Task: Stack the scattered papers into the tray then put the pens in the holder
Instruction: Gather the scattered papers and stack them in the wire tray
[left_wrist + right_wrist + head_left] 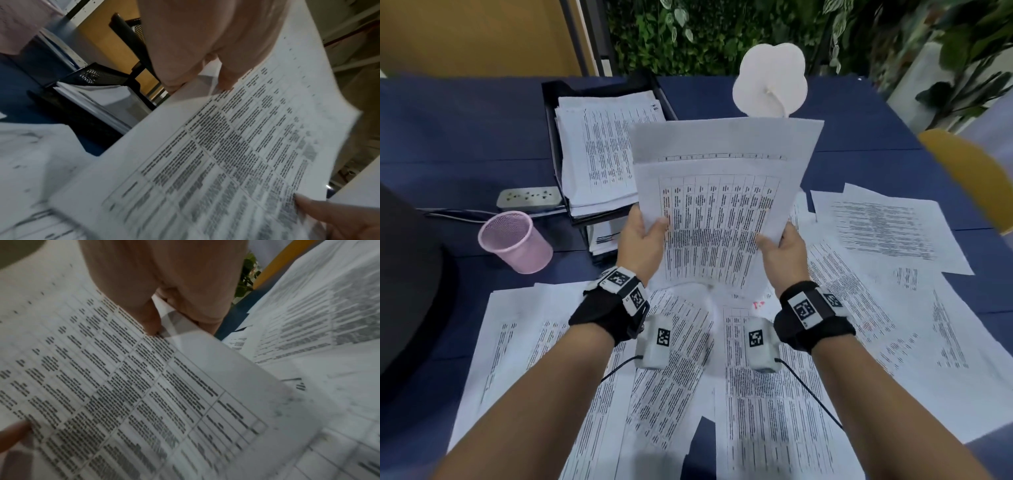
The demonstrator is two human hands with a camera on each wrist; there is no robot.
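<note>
A small stack of printed sheets [719, 205] stands upright above the table, held by both hands. My left hand [643, 233] pinches its left edge, thumb on the front, and my right hand [780, 243] pinches its right edge the same way. In the left wrist view the held sheets [226, 154] run under my left thumb; in the right wrist view the held sheets [123, 386] do so under my right thumb. The black paper tray [551, 144] at the back left holds a pile of papers [602, 150]. Several scattered papers [756, 394] cover the near table. The pink mesh pen holder [515, 241] stands left of the tray. No pens are visible.
A grey power strip [529, 198] with its cable lies behind the holder. A white flower-shaped ornament [770, 82] stands behind the held sheets. A dark round object [404, 274] fills the left edge, a yellow chair back [969, 171] the right. The table [448, 137] is dark blue.
</note>
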